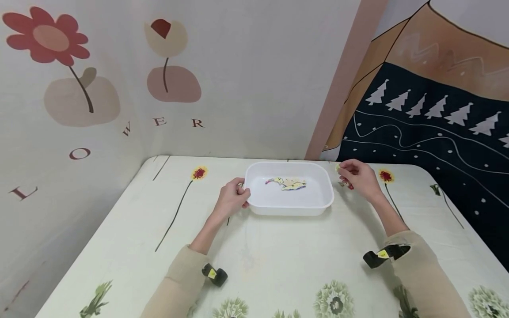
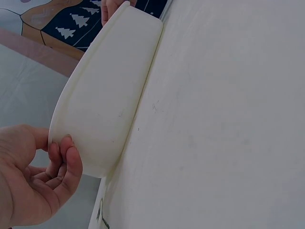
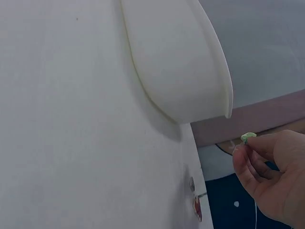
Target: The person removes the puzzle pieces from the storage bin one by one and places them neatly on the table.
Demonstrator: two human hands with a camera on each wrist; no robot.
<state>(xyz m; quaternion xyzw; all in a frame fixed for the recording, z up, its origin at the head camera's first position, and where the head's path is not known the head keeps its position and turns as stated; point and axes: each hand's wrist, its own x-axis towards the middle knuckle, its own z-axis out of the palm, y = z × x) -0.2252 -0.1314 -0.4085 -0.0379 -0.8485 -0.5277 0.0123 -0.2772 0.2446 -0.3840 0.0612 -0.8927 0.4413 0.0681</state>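
Observation:
A white plastic tub (image 1: 289, 211) with rounded corners stands on the table. My left hand (image 1: 232, 194) grips its left rim, with the thumb over the edge and the fingers curled below, as the left wrist view shows. Flat yellow, blue and pink shapes (image 1: 293, 183) lie on the tub's bottom. Off the tub's right end, my right hand (image 1: 359, 177) pinches a small pale yellow-green piece (image 3: 248, 137) between thumb and fingertips. Small red-and-white pieces (image 3: 197, 208) lie on the table beneath that hand, partly covered by it in the head view.
A pale cloth (image 1: 270, 251) printed with flowers and stems covers the table. Behind its back edge hangs a light curtain (image 1: 254, 88) with flower prints and letters. Dark fabric with white trees (image 1: 421, 128) hangs at the right. A black wrist camera (image 1: 214, 274) sits on the left sleeve.

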